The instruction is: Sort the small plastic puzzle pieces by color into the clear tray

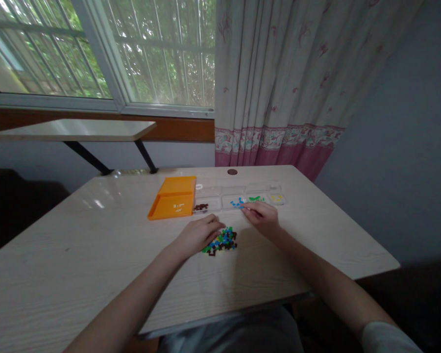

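Observation:
A pile of small plastic building bricks in blue, green, brown and some yellow lies on the table in front of me. My left hand rests at the pile's left edge, fingers bent together over the bricks; what lies under its fingertips is hidden. My right hand is at the front of a clear compartment tray, its fingertips pinched beside the blue bricks in one compartment. Whatever is between those fingertips is too small to make out. Green bricks, yellow bricks and brown bricks lie in separate compartments.
An orange open case stands left of the tray, with several white pieces in its front half. A raised shelf on black legs is at the table's back left. Behind the table are a window and a curtain.

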Demonstrator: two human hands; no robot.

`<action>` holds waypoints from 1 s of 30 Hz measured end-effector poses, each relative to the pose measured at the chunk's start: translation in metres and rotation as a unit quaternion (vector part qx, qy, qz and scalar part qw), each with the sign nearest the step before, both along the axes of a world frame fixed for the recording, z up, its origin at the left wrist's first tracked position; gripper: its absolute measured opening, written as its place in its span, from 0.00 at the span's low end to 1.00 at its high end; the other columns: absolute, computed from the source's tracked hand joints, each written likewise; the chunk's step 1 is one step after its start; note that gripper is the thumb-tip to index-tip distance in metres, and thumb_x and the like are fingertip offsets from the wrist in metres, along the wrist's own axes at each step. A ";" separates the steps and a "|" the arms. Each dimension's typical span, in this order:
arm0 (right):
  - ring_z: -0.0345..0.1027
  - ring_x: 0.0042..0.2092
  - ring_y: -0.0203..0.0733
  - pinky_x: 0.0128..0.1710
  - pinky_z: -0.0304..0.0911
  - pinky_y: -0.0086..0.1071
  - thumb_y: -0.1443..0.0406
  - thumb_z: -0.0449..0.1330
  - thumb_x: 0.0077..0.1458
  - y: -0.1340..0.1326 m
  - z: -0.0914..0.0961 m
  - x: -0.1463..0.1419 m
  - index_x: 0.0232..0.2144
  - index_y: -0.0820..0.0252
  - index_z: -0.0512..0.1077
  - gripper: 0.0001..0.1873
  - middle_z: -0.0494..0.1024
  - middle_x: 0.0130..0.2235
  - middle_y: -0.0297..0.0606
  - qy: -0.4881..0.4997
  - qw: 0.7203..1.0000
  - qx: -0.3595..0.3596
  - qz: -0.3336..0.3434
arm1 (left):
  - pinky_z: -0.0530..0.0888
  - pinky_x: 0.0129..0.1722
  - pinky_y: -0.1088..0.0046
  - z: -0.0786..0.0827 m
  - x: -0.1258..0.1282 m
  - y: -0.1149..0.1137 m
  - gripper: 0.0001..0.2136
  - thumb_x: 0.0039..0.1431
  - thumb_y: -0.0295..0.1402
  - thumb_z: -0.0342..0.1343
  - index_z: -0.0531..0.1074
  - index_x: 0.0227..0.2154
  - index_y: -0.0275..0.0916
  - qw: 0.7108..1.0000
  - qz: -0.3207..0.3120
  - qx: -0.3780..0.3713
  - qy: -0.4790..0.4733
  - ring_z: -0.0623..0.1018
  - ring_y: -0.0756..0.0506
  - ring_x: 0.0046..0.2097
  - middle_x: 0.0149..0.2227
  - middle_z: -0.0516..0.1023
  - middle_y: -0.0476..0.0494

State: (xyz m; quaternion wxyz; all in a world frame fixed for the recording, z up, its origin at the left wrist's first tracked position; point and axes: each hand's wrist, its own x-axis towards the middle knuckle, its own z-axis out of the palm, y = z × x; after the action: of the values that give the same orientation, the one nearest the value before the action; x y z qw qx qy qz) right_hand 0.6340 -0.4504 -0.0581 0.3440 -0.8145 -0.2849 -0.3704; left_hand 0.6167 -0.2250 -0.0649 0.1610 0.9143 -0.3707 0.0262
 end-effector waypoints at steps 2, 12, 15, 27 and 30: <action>0.62 0.22 0.32 0.26 0.60 0.26 0.61 0.54 0.53 0.000 -0.001 0.000 0.30 0.58 0.75 0.11 0.70 0.18 0.33 -0.002 1.000 0.004 0.002 | 0.67 0.38 0.76 0.000 -0.001 -0.001 0.14 0.59 0.35 0.42 0.65 0.47 0.47 1.000 -0.003 -0.003 0.003 0.71 0.49 0.39 0.39 0.67 0.46; 0.62 0.23 0.33 0.26 0.60 0.26 0.60 0.54 0.53 0.000 0.002 0.000 0.30 0.57 0.75 0.11 0.71 0.20 0.34 0.011 1.000 0.001 0.001 | 0.67 0.34 0.77 -0.001 0.000 0.001 0.12 0.59 0.35 0.42 0.68 0.41 0.44 1.000 0.000 0.014 -0.020 0.71 0.50 0.36 0.37 0.67 0.46; 0.62 0.23 0.33 0.26 0.60 0.26 0.61 0.54 0.53 -0.001 0.001 0.000 0.30 0.58 0.75 0.11 0.72 0.20 0.35 0.003 1.000 0.004 0.003 | 0.67 0.34 0.77 0.000 0.000 0.001 0.12 0.59 0.35 0.42 0.68 0.40 0.43 1.000 0.002 0.020 -0.022 0.71 0.50 0.36 0.37 0.67 0.46; 0.62 0.24 0.33 0.26 0.57 0.25 0.59 0.55 0.52 -0.010 -0.010 0.026 0.29 0.60 0.75 0.13 0.71 0.22 0.35 0.077 0.996 -0.006 -0.043 | 0.67 0.33 0.77 0.001 0.001 -0.002 0.12 0.60 0.36 0.40 0.68 0.35 0.40 0.999 0.009 0.027 -0.019 0.71 0.49 0.35 0.35 0.67 0.45; 0.62 0.24 0.33 0.26 0.56 0.25 0.58 0.55 0.52 -0.011 -0.015 0.035 0.29 0.60 0.75 0.13 0.70 0.21 0.34 0.110 0.990 -0.017 -0.081 | 0.67 0.35 0.77 0.000 0.002 -0.002 0.12 0.60 0.36 0.39 0.67 0.35 0.40 0.999 0.010 0.030 -0.020 0.71 0.49 0.37 0.36 0.67 0.45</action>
State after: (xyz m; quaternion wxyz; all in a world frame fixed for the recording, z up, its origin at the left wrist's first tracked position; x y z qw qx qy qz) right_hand 0.6691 -0.4610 -0.0731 0.3283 -0.8763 -0.1845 -0.3006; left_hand 0.6186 -0.2269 -0.0649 0.1262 0.9217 -0.3651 0.0352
